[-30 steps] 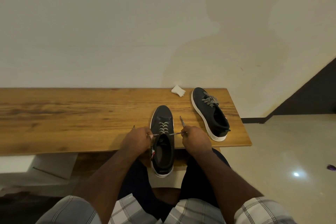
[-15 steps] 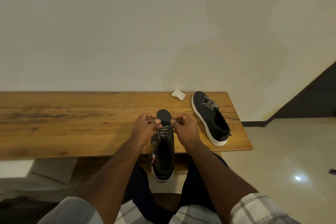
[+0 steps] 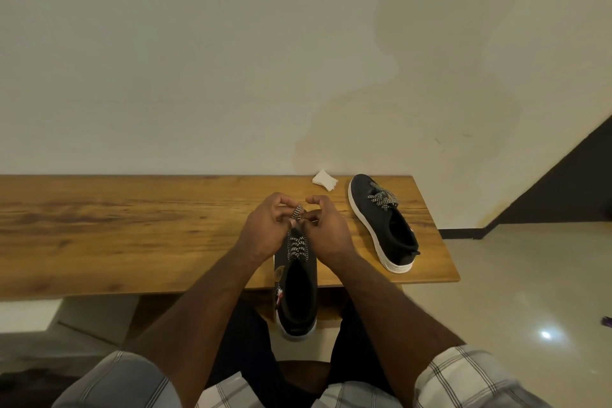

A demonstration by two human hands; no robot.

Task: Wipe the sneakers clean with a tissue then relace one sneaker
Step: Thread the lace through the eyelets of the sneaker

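Left hand (image 3: 265, 231) and right hand (image 3: 326, 231) meet over the front of the near sneaker (image 3: 296, 288), fingers curled, knuckles almost touching. Both pinch the patterned black-and-white lace (image 3: 297, 211): a short loop of it stands up between the two thumbs, held on the left side by the left fingers and on the right by the right fingertips. Below the hands the lace crosses back and forth over the tongue in several rows.

Near sneaker: dark upper, white sole, toe pointing away from the person, toe hidden under the hands. Its heel end overhangs the front edge of the wooden bench (image 3: 132, 235), between the person's knees.

Second sneaker (image 3: 384, 222): same dark upper and white sole, lying flat on the bench to the right, well apart from the hands, toe toward the wall, heel angled to the right front corner. Its lace sits loosely bunched over the forefoot.

Tissue (image 3: 325, 179): white, crumpled, at the back edge of the bench by the wall, just left of the second sneaker's toe, touching neither shoe.

Both forearms bare; checked sleeves at the bottom of the head view.
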